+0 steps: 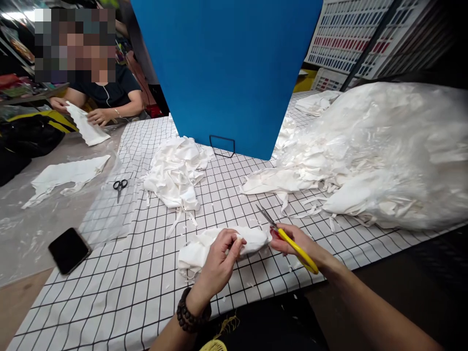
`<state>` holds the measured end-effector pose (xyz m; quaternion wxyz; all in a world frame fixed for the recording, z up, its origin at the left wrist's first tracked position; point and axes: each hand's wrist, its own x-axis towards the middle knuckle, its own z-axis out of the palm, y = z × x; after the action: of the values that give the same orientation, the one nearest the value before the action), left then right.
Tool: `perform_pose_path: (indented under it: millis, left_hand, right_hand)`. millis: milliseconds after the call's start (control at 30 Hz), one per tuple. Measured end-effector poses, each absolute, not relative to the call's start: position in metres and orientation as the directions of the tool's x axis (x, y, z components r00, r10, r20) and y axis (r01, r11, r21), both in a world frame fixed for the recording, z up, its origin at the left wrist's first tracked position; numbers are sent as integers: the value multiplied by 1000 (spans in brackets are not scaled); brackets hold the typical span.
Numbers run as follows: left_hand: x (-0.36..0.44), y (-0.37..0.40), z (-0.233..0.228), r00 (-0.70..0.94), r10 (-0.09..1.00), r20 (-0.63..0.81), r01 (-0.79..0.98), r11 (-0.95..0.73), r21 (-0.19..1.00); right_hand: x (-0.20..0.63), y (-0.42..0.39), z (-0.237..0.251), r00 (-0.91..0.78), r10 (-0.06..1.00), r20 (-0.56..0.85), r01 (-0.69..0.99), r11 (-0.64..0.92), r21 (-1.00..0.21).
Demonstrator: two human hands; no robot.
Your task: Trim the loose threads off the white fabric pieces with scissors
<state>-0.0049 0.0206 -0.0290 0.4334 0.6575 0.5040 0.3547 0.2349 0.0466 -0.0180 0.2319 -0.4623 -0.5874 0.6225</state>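
Single head-worn view, looking forward and down, close over the grid-patterned table [146, 273]

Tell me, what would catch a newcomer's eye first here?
Probably the tall blue board standing mid-table on the black-gridded white cloth, with a huge heap of white fabric pieces to its right. Up close, the left hand pinches a folded white cloth piece while the right hand holds yellow-handled scissors at its edge.
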Motion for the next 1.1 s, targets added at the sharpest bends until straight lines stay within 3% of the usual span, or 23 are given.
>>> perform_pose_path:
  millis: [67, 167, 233, 333, 433, 567, 633, 700, 733, 800, 900, 1100]
  left_hand:
    - [-7, 25, -44, 142, 987, 70, 617, -144, 774]
    - [-11, 33, -72, 44, 998, 46, 841, -62, 538]
    - [-15, 41, -85, 85, 996, 2, 832, -72, 550]
    - [-35, 67, -83, 110, 994, 9, 769, -91, 633]
    - [-75, 110, -55, -88, 991, 96, 798, 12, 603]
    - [-118, 156, -8, -326, 910, 254, 830, 147, 538]
    - [-109, 157, 2, -393, 891, 228, 749, 166, 641]
    - [-77, 145, -1, -294, 956, -4, 476, 151, 866]
    - [-54, 136, -8, -89, 978, -191, 211, 206, 956]
    - [-2, 116, -28, 192, 923, -333, 71, 326, 943]
    - [72, 96, -60, 451, 787, -422, -83, 507, 858]
    - [150, 104, -87, 665, 652, -365, -335, 697, 634]
  right_hand:
    - [247, 49, -23, -427, 826, -369, 330, -237, -914]
    - [268, 61, -34, -114, 914, -389, 578, -257, -775]
    - [280, 76, -41, 124, 944, -306, 652, -310, -692]
    - [284, 105, -53, 312, 928, -203, 654, -365, -663]
    - [272, 126, -63, 386, 911, -144, 617, -371, -694]
    - [264, 136, -69, 421, 898, -129, 486, -343, -804]
    - [268, 133, -67, 411, 898, -158, 375, -325, -868]
    - [273, 126, -62, 357, 910, -211, 224, -303, -926]
    - [274, 121, -58, 313, 920, -236, 140, -291, -946]
    - [271, 108, -51, 215, 940, -265, -27, -265, -964]
    - [260, 84, -41, 113, 958, -265, -228, -234, -945]
    - [243, 42, -33, 42, 962, -270, -469, -220, -855]
